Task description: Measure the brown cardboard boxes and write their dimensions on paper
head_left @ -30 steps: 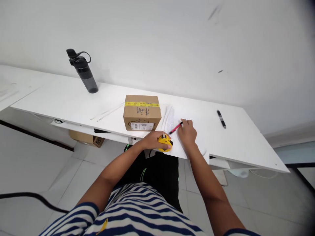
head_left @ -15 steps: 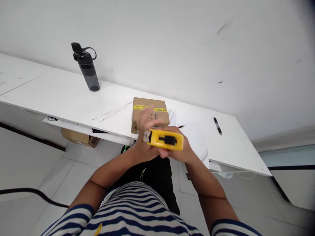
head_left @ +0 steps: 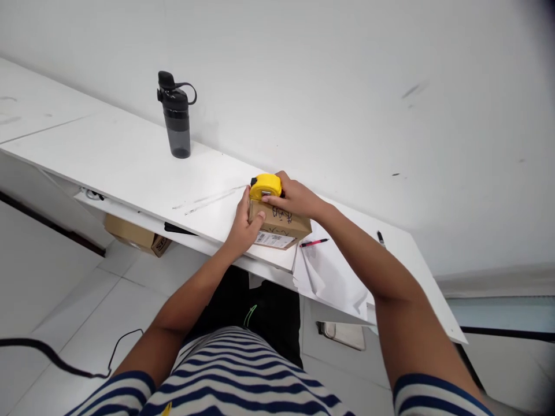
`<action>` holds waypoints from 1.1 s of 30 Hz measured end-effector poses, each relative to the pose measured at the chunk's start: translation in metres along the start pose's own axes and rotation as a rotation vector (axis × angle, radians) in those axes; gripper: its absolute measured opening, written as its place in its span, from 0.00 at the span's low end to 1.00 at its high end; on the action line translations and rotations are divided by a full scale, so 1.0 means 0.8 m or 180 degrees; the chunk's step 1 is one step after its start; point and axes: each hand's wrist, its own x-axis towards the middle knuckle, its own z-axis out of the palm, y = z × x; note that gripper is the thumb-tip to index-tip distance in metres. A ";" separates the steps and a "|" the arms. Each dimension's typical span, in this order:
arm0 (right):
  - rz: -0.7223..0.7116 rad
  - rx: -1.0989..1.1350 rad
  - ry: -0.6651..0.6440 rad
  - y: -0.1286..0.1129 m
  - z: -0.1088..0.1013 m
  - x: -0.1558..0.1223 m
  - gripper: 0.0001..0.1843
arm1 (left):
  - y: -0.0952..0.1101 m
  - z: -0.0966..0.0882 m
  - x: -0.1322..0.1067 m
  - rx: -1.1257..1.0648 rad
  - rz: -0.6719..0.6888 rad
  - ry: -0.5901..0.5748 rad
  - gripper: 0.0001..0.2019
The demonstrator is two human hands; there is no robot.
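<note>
A small cardboard box (head_left: 281, 226) with a white label and handwriting lies on the white table (head_left: 130, 167). My right hand (head_left: 295, 196) grips a yellow tape measure (head_left: 265, 186) and holds it on the box's top left corner. My left hand (head_left: 243, 225) presses against the box's left end, thumb on its front edge. A red pen (head_left: 313, 242) lies on white paper sheets (head_left: 329, 271) just right of the box.
A dark water bottle (head_left: 177, 118) stands upright at the back, near the wall. A black marker (head_left: 380, 237) lies further right on the table. A cardboard box (head_left: 134, 234) sits on the floor under the table. A black cable (head_left: 56, 361) runs across the floor tiles.
The tape measure went from the table edge, up into both hands, then onto the box. My right hand let go of the red pen. My left hand moved to the box's side.
</note>
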 end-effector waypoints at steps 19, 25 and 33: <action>0.1216 0.0167 0.0323 0.085 -0.036 -0.176 0.26 | 0.018 -0.004 0.007 0.0495 -0.0301 0.0308 0.23; 0.1228 0.0308 0.0647 0.102 -0.024 -0.204 0.24 | 0.021 0.005 0.011 0.0420 -0.0423 0.0492 0.22; 0.0662 -0.0017 0.0824 0.068 -0.011 -0.126 0.27 | 0.033 0.011 0.012 0.0537 -0.0583 0.0558 0.24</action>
